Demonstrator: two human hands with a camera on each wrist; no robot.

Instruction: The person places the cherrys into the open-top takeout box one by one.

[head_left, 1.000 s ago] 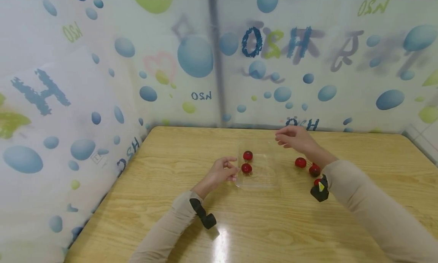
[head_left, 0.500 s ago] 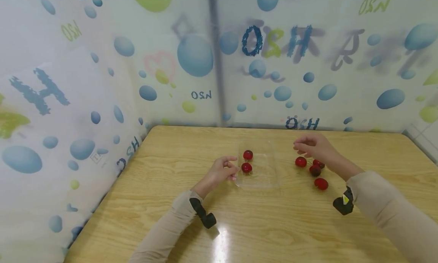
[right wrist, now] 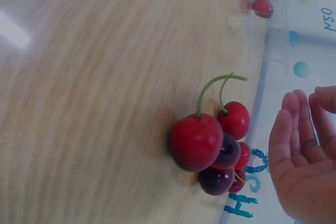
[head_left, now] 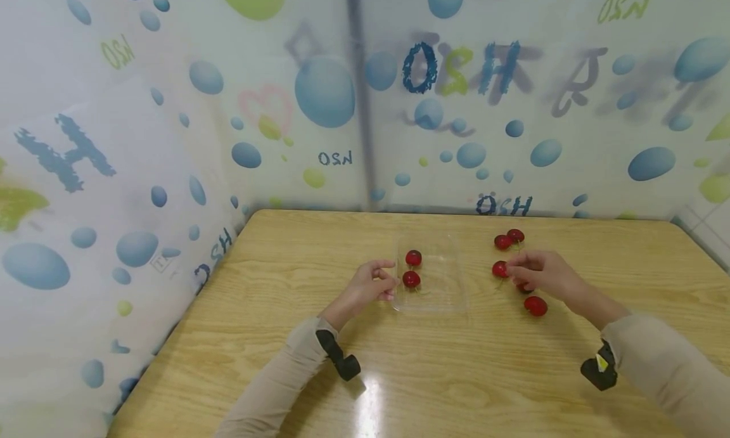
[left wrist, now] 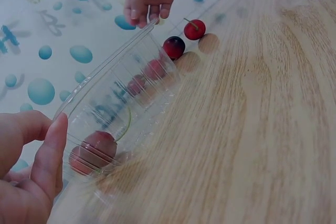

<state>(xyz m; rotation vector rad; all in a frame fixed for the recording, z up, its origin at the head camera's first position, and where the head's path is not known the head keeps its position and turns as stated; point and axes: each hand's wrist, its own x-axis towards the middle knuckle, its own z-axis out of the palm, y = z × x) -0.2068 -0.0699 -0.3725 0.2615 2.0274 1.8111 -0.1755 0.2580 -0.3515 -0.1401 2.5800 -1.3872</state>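
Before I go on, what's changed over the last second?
Your right hand has moved rightward and toward you, from near the clear plastic container to the loose cherries, uncovering two farther cherries. Your left hand, the container and its two cherries stayed put.

Plain beige cloth makes up the left sleeve (head_left: pixel 276 381), soft creases running through it towards the left cuff (head_left: pixel 310 335). Across from the left cuff, the right sleeve (head_left: pixel 661 355) is long too, in the same pale beige with loose folds. A black strap (head_left: pixel 327 341) sits against the left cuff and ends just beside it in a small, rounded black camera (head_left: pixel 346 367). Well to the right of the left cuff, a black wrist mount (head_left: pixel 595 376) looks blockier, with a small yellow and whitish patch (head_left: pixel 602 363). Beyond the left cuff the left hand (head_left: pixel 367 284) is bare, as is the right hand (head_left: pixel 544 273)
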